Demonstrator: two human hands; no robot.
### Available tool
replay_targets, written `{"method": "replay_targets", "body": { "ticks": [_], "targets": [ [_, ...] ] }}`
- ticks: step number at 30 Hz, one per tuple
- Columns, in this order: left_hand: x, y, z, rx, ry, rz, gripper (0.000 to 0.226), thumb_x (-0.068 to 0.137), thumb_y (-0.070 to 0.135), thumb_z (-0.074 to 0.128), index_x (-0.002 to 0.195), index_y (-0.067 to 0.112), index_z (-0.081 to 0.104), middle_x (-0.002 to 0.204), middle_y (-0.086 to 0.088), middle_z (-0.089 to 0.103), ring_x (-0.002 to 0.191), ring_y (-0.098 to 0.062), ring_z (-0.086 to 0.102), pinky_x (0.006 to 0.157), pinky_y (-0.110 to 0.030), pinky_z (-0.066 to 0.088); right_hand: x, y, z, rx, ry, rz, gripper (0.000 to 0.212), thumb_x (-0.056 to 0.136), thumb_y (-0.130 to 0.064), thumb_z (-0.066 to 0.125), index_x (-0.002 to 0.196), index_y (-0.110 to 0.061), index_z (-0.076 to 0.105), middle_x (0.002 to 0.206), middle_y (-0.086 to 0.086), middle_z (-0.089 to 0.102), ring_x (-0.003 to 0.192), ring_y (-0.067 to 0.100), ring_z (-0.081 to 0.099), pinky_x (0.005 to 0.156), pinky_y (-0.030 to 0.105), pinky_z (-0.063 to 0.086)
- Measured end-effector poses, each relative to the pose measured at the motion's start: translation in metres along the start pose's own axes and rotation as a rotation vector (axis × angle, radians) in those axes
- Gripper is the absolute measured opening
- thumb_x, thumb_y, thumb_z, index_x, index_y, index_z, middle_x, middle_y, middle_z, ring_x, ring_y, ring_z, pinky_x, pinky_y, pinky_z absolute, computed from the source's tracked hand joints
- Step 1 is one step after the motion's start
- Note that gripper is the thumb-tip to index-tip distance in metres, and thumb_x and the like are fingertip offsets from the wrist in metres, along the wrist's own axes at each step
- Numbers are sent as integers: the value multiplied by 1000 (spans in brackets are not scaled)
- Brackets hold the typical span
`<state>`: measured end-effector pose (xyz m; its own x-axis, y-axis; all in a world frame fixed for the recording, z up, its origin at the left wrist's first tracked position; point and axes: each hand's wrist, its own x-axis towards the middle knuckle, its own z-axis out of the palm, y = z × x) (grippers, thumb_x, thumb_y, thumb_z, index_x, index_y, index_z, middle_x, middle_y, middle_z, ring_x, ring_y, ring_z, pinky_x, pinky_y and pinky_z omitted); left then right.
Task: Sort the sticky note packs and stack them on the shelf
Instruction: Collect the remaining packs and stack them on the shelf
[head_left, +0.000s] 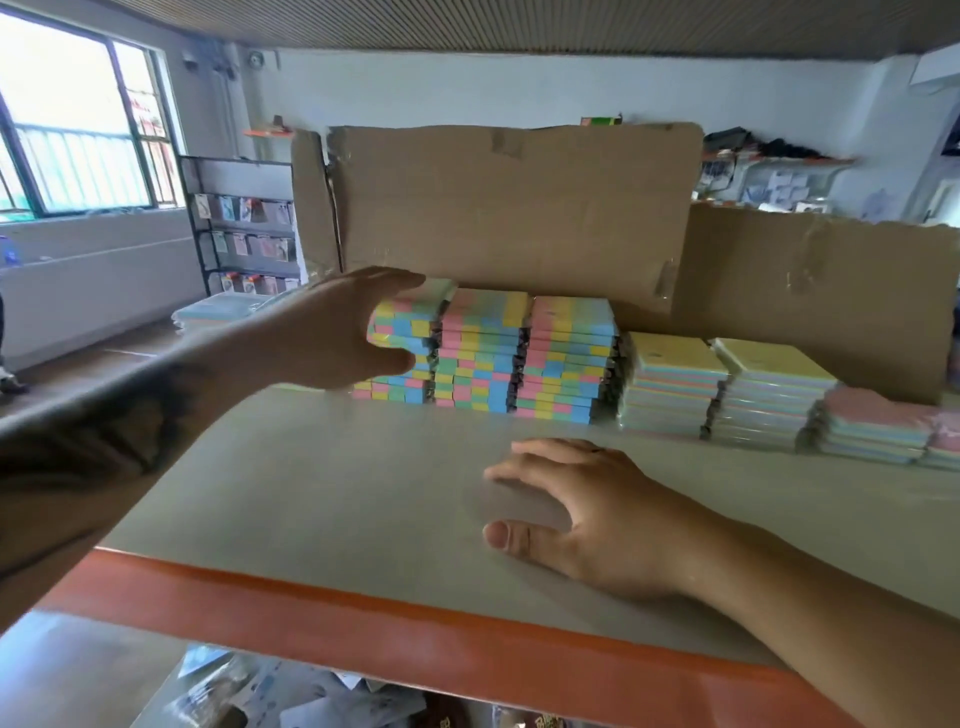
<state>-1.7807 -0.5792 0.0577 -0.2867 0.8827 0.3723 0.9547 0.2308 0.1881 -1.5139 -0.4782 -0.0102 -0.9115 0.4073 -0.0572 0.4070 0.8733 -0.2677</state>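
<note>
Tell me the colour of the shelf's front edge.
Orange, as the head view shows: the shelf's front edge.

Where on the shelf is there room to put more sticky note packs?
The shelf is bare in front, between the orange edge and the stacks, around the right hand. The back is crowded: checkered stacks, gripped by the left hand, then yellow-topped stacks against cardboard.

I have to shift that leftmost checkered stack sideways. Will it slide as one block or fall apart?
Probably fall apart. The leftmost checkered stack is many separate packs, already slightly staggered where the left hand grips them. Glossy wrapping suggests slippery layers. The shelf looks smooth, so pushing low may help.
</note>
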Motion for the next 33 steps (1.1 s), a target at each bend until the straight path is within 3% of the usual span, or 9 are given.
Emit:
{"method": "replay_targets", "body": {
  "ticks": [4,13,18,23,25,28,31,33],
  "targets": [
    [-6,-6,16,109,10,40,97,82,68,61,162,32,19,168,9,20,155,-15,16,123,-32,13,-1,-1,0,-16,0,-7,84,79,-88,30,154,-50,32,168,-21,16,152,-1,10,124,28,10],
    [6,-8,23,148,25,33,101,82,69,68,162,32,18,169,10,19,154,-15,16,123,-36,12,0,2,0,-11,-13,-13,77,86,-84,36,155,-51,29,169,-20,12,153,0,7,122,28,7],
    [-8,6,16,176,40,-16,101,84,65,69,162,31,16,170,9,15,157,-15,8,126,-42,2,-5,5,-2,-28,-11,-32,82,85,-87,30,157,-49,27,171,-13,11,156,7,9,125,37,8],
    [-55,78,36,150,84,8,94,87,78,49,162,32,18,169,10,19,156,-13,12,128,-45,7,-28,23,-16,-133,108,-32,82,85,-86,25,158,-47,28,171,-10,15,157,17,16,125,45,14],
    [-75,118,51,133,-2,-5,95,82,86,36,161,38,16,169,11,16,156,-12,10,127,-43,6,-51,40,-18,-170,151,-27,77,91,-84,25,157,-45,29,169,-8,22,155,18,22,123,44,20],
    [-99,185,73,83,-151,-33,87,85,88,28,159,45,13,170,12,10,156,-14,6,127,-43,6,-102,80,-16,-198,233,2,89,81,-88,12,155,-44,35,167,-6,30,152,16,30,121,42,27],
    [-111,244,93,27,-182,-62,72,92,78,24,157,51,11,170,14,9,157,-14,4,127,-43,5,-153,117,-21,-111,270,80,73,95,-80,27,156,-42,35,166,-8,32,152,14,29,122,40,26],
    [-118,289,107,23,-155,-66,70,92,81,15,156,54,11,170,14,9,157,-13,4,127,-45,5,-196,145,-23,-114,296,105,74,94,-79,26,157,-41,33,167,-4,31,153,15,27,122,42,25]
  ]
}}
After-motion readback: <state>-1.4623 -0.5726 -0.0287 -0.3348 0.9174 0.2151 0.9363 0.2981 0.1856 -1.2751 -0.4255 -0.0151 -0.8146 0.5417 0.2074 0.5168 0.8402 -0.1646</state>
